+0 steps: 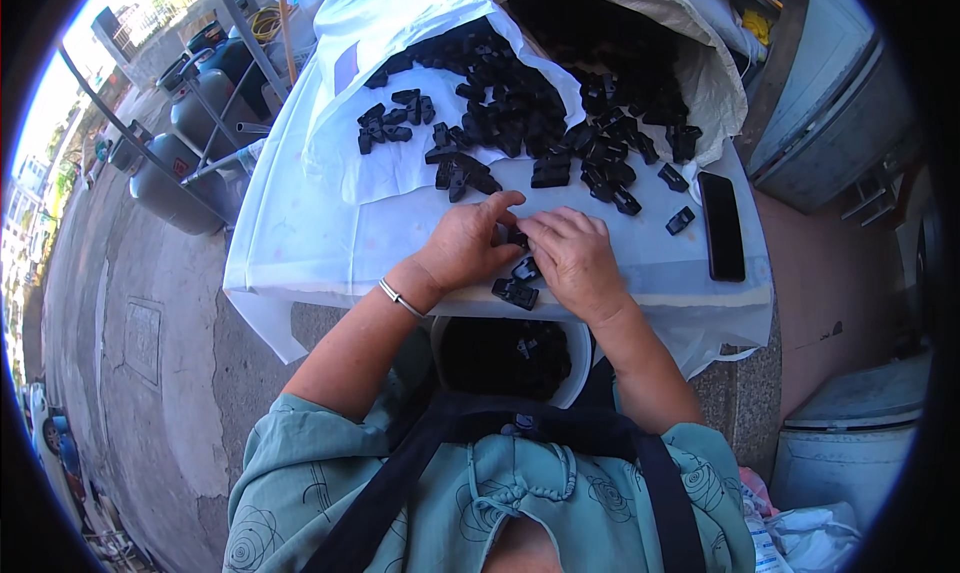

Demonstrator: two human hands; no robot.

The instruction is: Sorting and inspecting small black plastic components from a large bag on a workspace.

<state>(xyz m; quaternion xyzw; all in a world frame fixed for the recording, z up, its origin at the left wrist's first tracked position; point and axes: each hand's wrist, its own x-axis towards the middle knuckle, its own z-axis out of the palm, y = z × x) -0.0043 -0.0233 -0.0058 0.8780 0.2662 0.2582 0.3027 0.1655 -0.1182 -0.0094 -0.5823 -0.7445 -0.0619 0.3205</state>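
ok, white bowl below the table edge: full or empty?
Nearly full: the white round bowl holds small black plastic parts close to its rim.

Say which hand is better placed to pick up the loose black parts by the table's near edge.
Right, probably: the right hand lies directly beside those black parts, while the left hand sits slightly farther left, fingertips on the shared piece.

Small black part point(516, 237): mostly hidden between the left hand point(462, 245) and right hand point(577, 258); its shape cannot be told.
White bucket point(582, 365): just below the hands, its rim partly hidden by both forearms.
Black pieces in bucket point(500, 355): too dark to tell apart.
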